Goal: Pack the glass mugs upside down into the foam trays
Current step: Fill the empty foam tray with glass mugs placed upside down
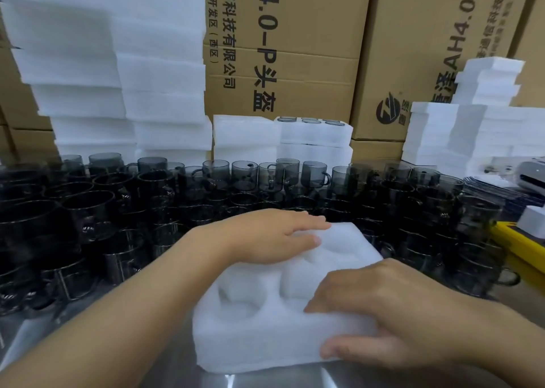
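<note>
A white foam tray (253, 325) with round pockets lies on the steel table in front of me; its visible pockets hold no mugs. My left hand (265, 236) rests flat on the tray's far left part, fingers straight. My right hand (380, 308) grips the tray's near right corner, thumb on the side wall and fingers on top. Several smoky grey glass mugs (244, 175) stand crowded across the table behind and beside the tray.
Tall stacks of foam trays (132, 72) rise at the back left, more foam pieces (472, 128) at the right. A filled tray (312, 131) with mug bottoms showing sits mid-back. Cardboard boxes (295, 48) form the rear wall. A yellow object (519, 240) lies at the right.
</note>
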{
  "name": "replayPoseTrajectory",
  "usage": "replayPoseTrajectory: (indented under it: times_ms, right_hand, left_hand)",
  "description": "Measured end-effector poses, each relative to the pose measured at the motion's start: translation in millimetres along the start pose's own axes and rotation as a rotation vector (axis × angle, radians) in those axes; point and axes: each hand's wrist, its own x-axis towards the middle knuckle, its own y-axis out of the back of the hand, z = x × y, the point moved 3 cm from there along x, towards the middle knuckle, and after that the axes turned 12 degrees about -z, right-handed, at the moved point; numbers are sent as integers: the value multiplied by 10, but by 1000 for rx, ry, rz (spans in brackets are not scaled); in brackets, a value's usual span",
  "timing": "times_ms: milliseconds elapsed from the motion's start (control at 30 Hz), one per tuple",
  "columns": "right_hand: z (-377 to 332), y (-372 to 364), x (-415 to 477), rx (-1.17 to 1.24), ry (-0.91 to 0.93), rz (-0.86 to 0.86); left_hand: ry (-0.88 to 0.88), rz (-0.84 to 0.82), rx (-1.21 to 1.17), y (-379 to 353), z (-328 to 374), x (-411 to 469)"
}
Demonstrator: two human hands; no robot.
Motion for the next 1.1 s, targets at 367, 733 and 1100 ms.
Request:
replayPoseTrajectory:
  times_ms: [367,733,1100]
  right_hand:
    - [1501,737,-68,88,-1124,343]
    - [1644,561,-79,225,-1113,285]
    - [1108,662,681,46,-741,300]
  left_hand:
    - [-54,64,-92,-123,-82,65]
    - [-23,91,-128,-114,-67,50]
    - [-44,112,-119,-115,-74,56]
